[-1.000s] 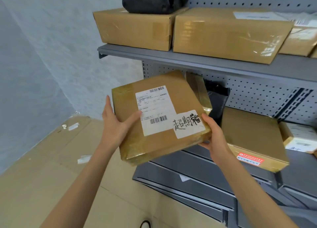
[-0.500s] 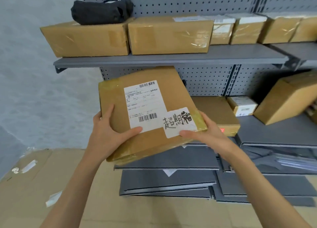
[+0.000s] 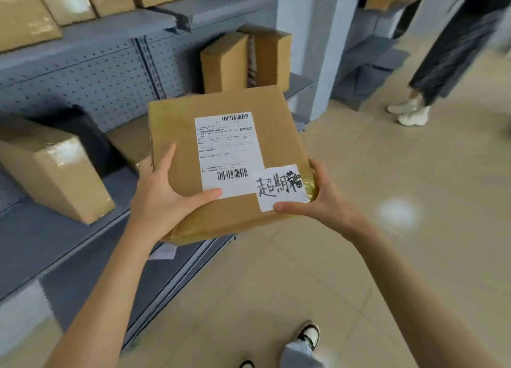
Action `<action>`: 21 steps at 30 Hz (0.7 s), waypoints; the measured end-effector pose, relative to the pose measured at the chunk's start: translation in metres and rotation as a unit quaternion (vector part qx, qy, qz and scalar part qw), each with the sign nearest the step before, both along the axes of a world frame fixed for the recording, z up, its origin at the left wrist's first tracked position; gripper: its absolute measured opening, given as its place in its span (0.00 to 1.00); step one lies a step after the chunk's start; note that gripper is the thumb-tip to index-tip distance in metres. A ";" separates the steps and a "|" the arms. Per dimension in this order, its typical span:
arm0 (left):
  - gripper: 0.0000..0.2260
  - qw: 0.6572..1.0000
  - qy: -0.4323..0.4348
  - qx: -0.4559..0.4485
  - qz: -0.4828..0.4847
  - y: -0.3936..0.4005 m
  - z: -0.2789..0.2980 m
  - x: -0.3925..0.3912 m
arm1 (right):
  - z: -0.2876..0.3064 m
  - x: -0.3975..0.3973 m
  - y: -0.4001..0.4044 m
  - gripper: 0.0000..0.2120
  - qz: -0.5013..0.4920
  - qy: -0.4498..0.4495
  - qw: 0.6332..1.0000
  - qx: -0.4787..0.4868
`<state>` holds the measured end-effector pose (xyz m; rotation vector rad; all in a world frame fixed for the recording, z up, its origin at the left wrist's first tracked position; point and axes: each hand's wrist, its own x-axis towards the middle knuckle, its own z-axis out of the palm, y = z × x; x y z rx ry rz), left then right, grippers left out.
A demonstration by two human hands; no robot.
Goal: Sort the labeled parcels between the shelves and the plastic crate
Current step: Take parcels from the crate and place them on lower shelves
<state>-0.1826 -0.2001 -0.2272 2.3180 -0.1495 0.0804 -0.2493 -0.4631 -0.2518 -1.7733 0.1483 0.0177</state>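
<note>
Grey metal shelves [image 3: 83,35] with a pegboard back run along the left, above a pale tiled floor [image 3: 387,257]. A person holds a flat brown parcel [image 3: 229,157] in the air in front of the shelves, just off the front edge of the middle shelf, its top face tilted toward the camera. The left hand [image 3: 163,199] grips the parcel's near left corner, thumb stretched flat across the top beside the printed shipping label [image 3: 228,152], its fingers curled under and out of sight. The right hand [image 3: 318,199] grips the near right corner, thumb lying along the lower edge of a white handwritten sticker [image 3: 282,186]. On the middle shelf, a tilted brown box [image 3: 52,171] sits at the left, and two upright boxes [image 3: 243,60] stand at its far end. Another person's legs [image 3: 442,63] stand on the floor at the upper right.
</note>
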 end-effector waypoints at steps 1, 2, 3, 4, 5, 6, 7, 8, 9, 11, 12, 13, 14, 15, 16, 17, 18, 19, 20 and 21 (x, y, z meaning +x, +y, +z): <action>0.55 0.999 0.000 0.003 -0.035 -0.026 0.000 -0.005 | -0.001 -0.022 -0.021 0.51 -0.039 -0.002 0.999 0.000; 0.55 0.998 -0.001 0.005 -0.068 -0.052 0.001 -0.011 | -0.002 -0.045 -0.041 0.51 -0.075 -0.004 0.997 -0.002; 0.55 0.995 -0.002 0.005 -0.101 -0.079 0.001 -0.019 | -0.003 -0.067 -0.061 0.52 -0.108 -0.005 0.994 -0.006; 0.55 0.991 -0.003 0.005 -0.135 -0.107 0.002 -0.029 | -0.004 -0.091 -0.081 0.53 -0.140 -0.005 0.990 -0.010; 0.55 0.986 -0.003 0.006 -0.168 -0.136 0.003 -0.040 | -0.006 -0.116 -0.101 0.54 -0.170 -0.005 0.985 -0.011; 0.55 0.979 -0.004 0.009 -0.201 -0.164 0.003 -0.054 | -0.008 -0.142 -0.120 0.55 -0.197 -0.005 0.980 -0.008; 0.55 0.972 -0.007 0.013 -0.234 -0.193 0.003 -0.069 | -0.010 -0.170 -0.139 0.56 -0.223 -0.004 0.975 -0.004; 0.55 0.963 -0.011 0.016 -0.267 -0.223 0.003 -0.086 | -0.012 -0.199 -0.157 0.57 -0.249 -0.003 0.969 -0.001; 0.55 0.954 -0.012 0.018 -0.299 -0.255 0.002 -0.104 | -0.015 -0.230 -0.175 0.57 -0.275 -0.003 0.961 0.001; 0.55 0.934 -0.007 0.026 -0.357 -0.318 -0.002 -0.148 | -0.019 -0.295 -0.210 0.55 -0.335 0.000 0.942 0.005; 0.56 0.921 -0.002 0.029 -0.387 -0.350 -0.005 -0.173 | -0.022 -0.331 -0.226 0.56 -0.368 0.002 0.930 0.004; 0.56 0.907 0.001 0.030 -0.419 -0.382 -0.009 -0.201 | -0.024 -0.369 -0.241 0.56 -0.402 0.005 0.916 -0.001; 0.56 0.892 0.005 0.028 -0.451 -0.413 -0.014 -0.230 | -0.027 -0.406 -0.254 0.58 -0.435 0.010 0.900 -0.007; 0.56 0.875 0.012 0.027 -0.484 -0.442 -0.019 -0.259 | -0.030 -0.443 -0.263 0.58 -0.469 0.018 0.883 -0.009; 0.56 0.856 0.019 0.027 -0.517 -0.468 -0.024 -0.291 | -0.032 -0.480 -0.269 0.59 -0.503 0.026 0.864 -0.010; 0.55 0.834 0.025 0.029 -0.550 -0.491 -0.029 -0.323 | -0.035 -0.516 -0.273 0.58 -0.535 0.033 0.844 -0.009; 0.55 0.813 0.028 0.033 -0.581 -0.512 -0.033 -0.353 | -0.037 -0.549 -0.274 0.58 -0.564 0.041 0.825 -0.007; 0.55 0.792 0.028 0.038 -0.609 -0.531 -0.037 -0.383 | -0.040 -0.579 -0.273 0.58 -0.590 0.052 0.805 -0.004; 0.55 0.771 0.027 0.044 -0.635 -0.548 -0.041 -0.410 | -0.043 -0.606 -0.272 0.58 -0.615 0.065 0.786 0.001; 0.55 0.751 0.024 0.051 -0.658 -0.565 -0.044 -0.437 | -0.046 -0.631 -0.269 0.58 -0.638 0.072 0.767 0.009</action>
